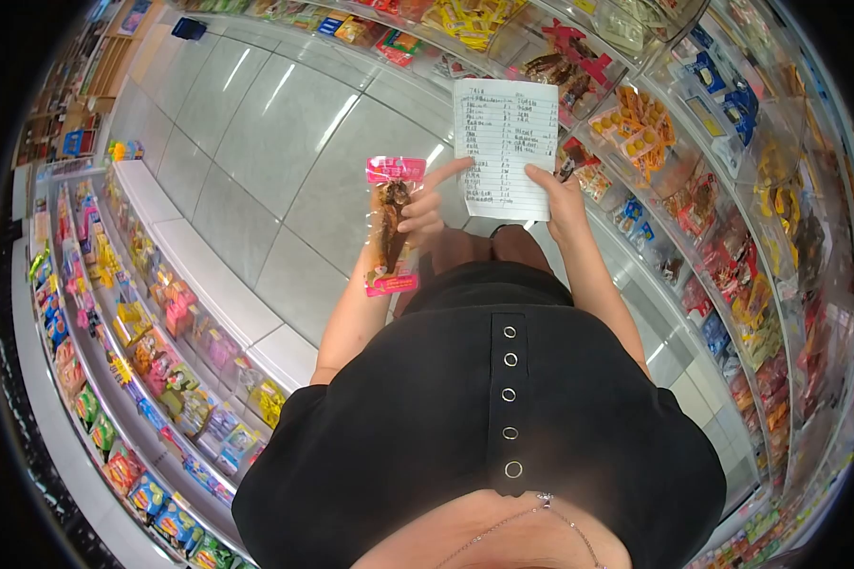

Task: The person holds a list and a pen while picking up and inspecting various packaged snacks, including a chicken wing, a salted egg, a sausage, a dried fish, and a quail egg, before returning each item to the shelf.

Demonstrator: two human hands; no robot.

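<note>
My left hand [423, 211] is closed around a snack packet [392, 248] with pink ends and a clear middle showing brown food inside. Its index finger stretches out to the left edge of a handwritten paper list [505, 142]. My right hand [558, 201] grips the list by its lower right side, thumb on top. A thin dark object, perhaps a pen, sticks up beside that thumb; I cannot make out its kind. Rows of handwriting with figures fill the sheet.
Curved clear-fronted shelves [678, 204] of packaged snacks run along the right and the far side. On the left stands a tiered white rack [176, 379] with colourful packets. Grey floor tiles [256, 142] lie between them. A dark blue object [189, 28] rests on the floor far off.
</note>
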